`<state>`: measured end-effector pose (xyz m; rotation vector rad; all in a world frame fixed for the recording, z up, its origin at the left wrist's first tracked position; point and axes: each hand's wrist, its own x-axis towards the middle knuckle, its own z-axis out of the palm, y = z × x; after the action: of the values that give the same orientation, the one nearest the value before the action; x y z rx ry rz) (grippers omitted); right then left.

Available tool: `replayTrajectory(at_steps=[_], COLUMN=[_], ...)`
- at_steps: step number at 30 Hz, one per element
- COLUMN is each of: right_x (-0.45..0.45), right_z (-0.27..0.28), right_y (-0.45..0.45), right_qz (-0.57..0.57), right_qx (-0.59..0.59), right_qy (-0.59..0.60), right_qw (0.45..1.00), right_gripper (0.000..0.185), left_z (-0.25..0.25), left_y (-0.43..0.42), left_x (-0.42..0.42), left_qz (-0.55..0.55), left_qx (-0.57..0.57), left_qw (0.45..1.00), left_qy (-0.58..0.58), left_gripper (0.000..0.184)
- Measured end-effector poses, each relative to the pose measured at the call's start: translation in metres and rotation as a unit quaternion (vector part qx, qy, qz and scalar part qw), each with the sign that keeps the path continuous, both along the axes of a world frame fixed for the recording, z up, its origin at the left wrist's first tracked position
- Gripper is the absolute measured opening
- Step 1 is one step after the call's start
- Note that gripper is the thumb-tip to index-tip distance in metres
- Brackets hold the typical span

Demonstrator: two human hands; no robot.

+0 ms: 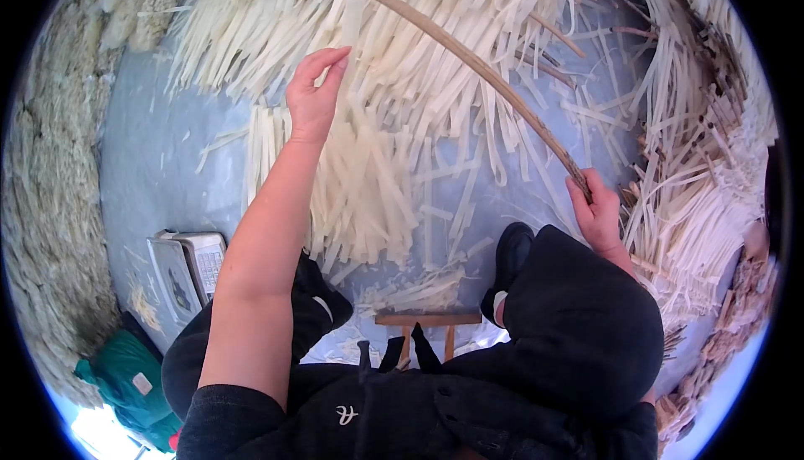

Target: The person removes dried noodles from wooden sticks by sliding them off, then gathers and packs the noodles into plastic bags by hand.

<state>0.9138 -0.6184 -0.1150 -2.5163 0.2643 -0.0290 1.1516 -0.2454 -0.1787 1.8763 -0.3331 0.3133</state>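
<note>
A long, curved brown stick (469,58) arcs from the top edge down to the right. My right hand (599,211) is wrapped around its lower end, beside my right knee. My left hand (314,96) is raised over the pale strips, thumb and index fingertips pressed together in a pinch; whatever they may hold is too small to make out. Pale flat strips (368,184) lie in a layered heap beneath and beyond my left hand.
A wooden stool edge (427,319) shows between my legs. An open box (191,267) lies at the left, near green cloth (130,380). More strips (695,234) and sticks are piled at the right. Rough fibrous material (63,167) lines the far left.
</note>
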Motion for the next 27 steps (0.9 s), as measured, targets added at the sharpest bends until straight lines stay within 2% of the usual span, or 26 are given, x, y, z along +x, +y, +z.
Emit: replayTrajectory(at_steps=[1,3,4,6,10,12,14,16,18,20,21,22,23,24,26,27], right_x=[0.0,-0.001,-0.001,-0.002,-0.005,-0.006,-0.007,-0.006,-0.007,-0.009,-0.009,-0.01,-0.012,-0.013,-0.017,-0.021], right_z=[0.003,0.009,0.011,0.012,0.014,0.015,0.014,0.013,0.01,0.01,0.009,0.009,0.011,0.012,0.011,0.012], right_y=[0.001,0.005,0.007,0.008,0.013,0.013,0.015,0.015,0.014,0.015,0.016,0.016,0.017,0.017,0.014,0.011], right_qz=[0.004,-0.001,0.006,0.01,0.002,-0.005,-0.002,0.003,0.015,0.022,0.028,0.024,0.018,0.012,0.006,0.002], right_qx=[-0.004,-0.011,-0.013,-0.012,-0.014,-0.016,-0.012,-0.011,-0.006,-0.016,-0.026,-0.026,-0.024,-0.023,-0.032,-0.039], right_qy=[-0.003,-0.002,-0.003,-0.025,-0.036,-0.043,-0.048,-0.053,-0.063,-0.053,-0.045,-0.043,-0.033,-0.025,-0.027,-0.031], right_qw=[1.0,1.0,1.0,1.0,0.999,0.999,0.999,0.999,0.998,0.998,0.998,0.998,0.999,0.999,0.999,0.999], right_gripper=[0.014,0.014,0.014,0.014,0.014,0.014,0.014,0.013,0.013,0.014,0.014,0.014,0.014,0.014,0.014,0.013], left_z=[0.011,0.038,0.057,0.098,0.152,0.165,0.144,0.118,0.075,0.024,-0.017,-0.065,-0.09,-0.091,-0.076,-0.061], left_y=[-0.001,-0.003,-0.002,-0.001,0.024,0.034,0.051,0.063,0.067,0.07,0.078,0.09,0.094,0.087,0.062,0.054], left_x=[-0.003,-0.011,-0.013,-0.014,-0.037,-0.064,-0.079,-0.089,-0.085,-0.088,-0.093,-0.102,-0.107,-0.108,-0.106,-0.101], left_qz=[0.004,0.01,0.016,0.011,-0.012,0.061,0.077,0.072,0.054,0.071,0.069,0.081,0.089,0.083,0.199,0.22], left_qx=[-0.004,-0.15,-0.153,-0.214,-0.28,-0.272,-0.262,-0.3,-0.239,-0.082,-0.081,0.07,0.218,0.217,-0.014,-0.005], left_qw=[1.0,0.987,0.987,0.976,0.957,0.96,0.959,0.915,0.902,0.881,0.88,0.922,0.933,0.933,0.952,0.963], left_qy=[-0.003,0.05,0.048,-0.047,-0.076,0.03,0.071,0.261,0.357,0.461,0.462,0.373,0.273,0.275,0.234,0.157], left_gripper=[0.016,0.025,0.025,0.033,0.031,0.031,0.03,0.031,0.032,0.036,0.036,0.039,0.042,0.042,0.047,0.052])
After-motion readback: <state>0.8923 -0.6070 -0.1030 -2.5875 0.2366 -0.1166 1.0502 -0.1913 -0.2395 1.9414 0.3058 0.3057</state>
